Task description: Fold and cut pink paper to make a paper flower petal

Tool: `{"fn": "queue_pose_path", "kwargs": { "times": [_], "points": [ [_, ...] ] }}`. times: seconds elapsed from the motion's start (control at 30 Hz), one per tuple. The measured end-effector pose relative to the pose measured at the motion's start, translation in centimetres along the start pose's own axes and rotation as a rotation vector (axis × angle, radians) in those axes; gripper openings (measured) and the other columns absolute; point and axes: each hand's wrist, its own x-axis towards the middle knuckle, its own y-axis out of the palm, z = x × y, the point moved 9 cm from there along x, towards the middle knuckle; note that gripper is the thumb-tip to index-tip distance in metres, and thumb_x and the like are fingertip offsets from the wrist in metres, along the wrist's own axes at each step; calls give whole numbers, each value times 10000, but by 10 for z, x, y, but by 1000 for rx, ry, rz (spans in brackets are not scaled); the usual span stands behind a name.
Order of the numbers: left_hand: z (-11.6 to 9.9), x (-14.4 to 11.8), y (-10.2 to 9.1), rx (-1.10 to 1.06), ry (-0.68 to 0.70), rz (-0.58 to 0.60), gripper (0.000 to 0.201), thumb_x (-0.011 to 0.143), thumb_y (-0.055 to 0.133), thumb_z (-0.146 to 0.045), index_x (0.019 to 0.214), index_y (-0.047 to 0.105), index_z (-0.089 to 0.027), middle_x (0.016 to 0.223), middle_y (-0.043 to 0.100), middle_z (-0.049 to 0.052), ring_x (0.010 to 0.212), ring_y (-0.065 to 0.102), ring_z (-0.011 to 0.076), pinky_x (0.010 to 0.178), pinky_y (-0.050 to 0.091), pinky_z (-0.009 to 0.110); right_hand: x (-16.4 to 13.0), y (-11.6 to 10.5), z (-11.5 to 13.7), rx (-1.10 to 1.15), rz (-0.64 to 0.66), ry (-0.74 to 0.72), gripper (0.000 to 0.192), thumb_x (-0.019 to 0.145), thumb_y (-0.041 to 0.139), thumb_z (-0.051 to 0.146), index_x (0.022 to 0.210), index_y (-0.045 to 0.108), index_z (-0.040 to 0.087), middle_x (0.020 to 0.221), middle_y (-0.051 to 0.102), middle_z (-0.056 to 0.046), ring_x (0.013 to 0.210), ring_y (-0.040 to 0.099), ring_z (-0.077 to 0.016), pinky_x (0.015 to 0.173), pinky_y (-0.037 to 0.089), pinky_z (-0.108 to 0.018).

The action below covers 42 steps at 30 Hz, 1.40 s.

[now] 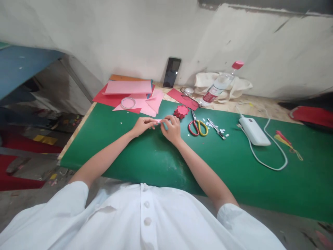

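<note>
**Two hands pinch a small pink paper strip**

The left hand and the right hand meet over the green mat. Between them is a small pink paper strip. It sits just above the mat, near the far edge. The left fingers are closed on one end of the strip. The right fingers are closed on the other end. The strip is tiny, so its shape is hard to make out.

Just past the right hand is a red paper flower. Next to it, to the right, lie scissors with one red and one yellow handle. Beside the scissors is a small metal tool, with little white paper bits near it.

Farther right is a white power bank with a white cable looping around it.

At the far left of the mat is a pile of pink and red paper sheets. A roll of clear tape lies on the pile. A black phone leans on the wall. A water bottle with a pink cap lies tilted against a white cloth bag.
</note>
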Motion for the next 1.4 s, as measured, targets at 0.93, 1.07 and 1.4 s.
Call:
{"fn": "queue_pose_path", "kwargs": {
  "times": [0.93,1.07,1.4],
  "points": [
    [1,1,-2,120,49,-27,269,715,756,-414,757,666,-164,745,709,20,714,652,149,744,512,290,-13,25,-13,629,108,392,251,900,549,392,949,705,202,905,744,-57,794,704,-210,702,551,-326],
    [1,0,0,124,64,-22,268,744,751,-416,787,672,-164,750,715,17,706,670,150,753,524,298,-16,27,-22,677,90,474,302,878,584,491,914,666,203,871,720,-46,756,679,-197,679,537,-314],
    [-2,-4,7,147,93,26,197,734,742,-345,748,667,-164,755,716,12,686,637,127,710,487,267,-16,37,-25,624,168,517,491,869,580,638,677,584,186,605,543,4,567,466,-137,557,365,-273]
  ]
}}
